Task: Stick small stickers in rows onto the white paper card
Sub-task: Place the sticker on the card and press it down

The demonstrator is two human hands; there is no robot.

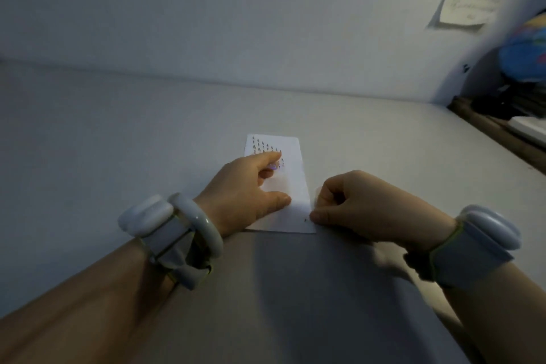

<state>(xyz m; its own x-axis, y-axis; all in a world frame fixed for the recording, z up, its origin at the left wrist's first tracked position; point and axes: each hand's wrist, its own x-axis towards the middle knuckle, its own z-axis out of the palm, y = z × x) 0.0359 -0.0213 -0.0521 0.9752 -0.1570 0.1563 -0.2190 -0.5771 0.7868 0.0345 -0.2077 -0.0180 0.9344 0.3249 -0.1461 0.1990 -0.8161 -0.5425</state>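
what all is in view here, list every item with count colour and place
paper card: one, white, middle of the table
small stickers: several rows, dark, far end of the card
table: one, pale grey, under everything
paper sheet: one, whitish, on the wall, upper right
clutter: blurred, blue and dark, far right
bangle: one, white, left wrist
wrist bands: two, grey-white, one on each wrist
left hand: forefinger at the sticker rows
right hand: curled, pinching at the card's near right corner
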